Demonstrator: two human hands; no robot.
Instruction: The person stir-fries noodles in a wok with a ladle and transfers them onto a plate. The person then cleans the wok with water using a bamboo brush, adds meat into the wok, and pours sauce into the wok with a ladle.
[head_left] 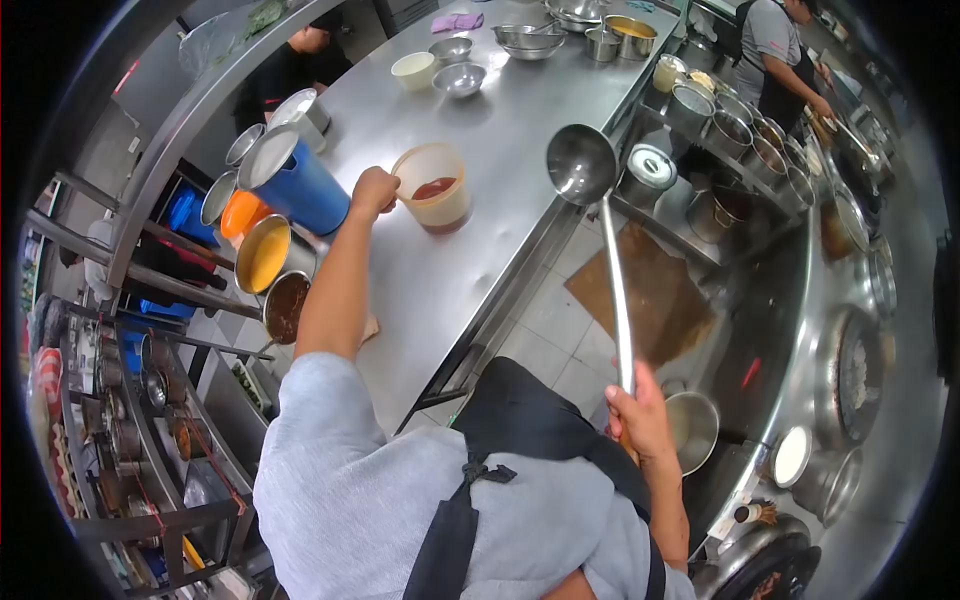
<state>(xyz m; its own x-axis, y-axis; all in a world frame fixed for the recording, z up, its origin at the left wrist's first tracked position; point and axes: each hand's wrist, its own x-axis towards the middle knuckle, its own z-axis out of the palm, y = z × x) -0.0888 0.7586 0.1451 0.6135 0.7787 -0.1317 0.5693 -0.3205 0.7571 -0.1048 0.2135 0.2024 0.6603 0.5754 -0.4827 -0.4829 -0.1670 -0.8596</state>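
Observation:
My left hand [376,192] is closed on the rim or handle of a translucent plastic jug [434,205], which has reddish-brown liquid inside and is over the steel table [400,320]. A long-handled metal ladle [582,165] is held up by my right hand [640,415], fingers wrapped round the lower end of its handle. The ladle's bowl is raised above the table's right edge and looks empty. Just left of my left hand stands a tall blue container [300,185].
Pots of yellow [265,255] and dark red sauce [287,305] line the table's left edge. Metal bowls [460,80] sit farther back. On the right are a lidded pot [652,168], sauce pots and woks. Two people [775,50] are nearby, one at each side.

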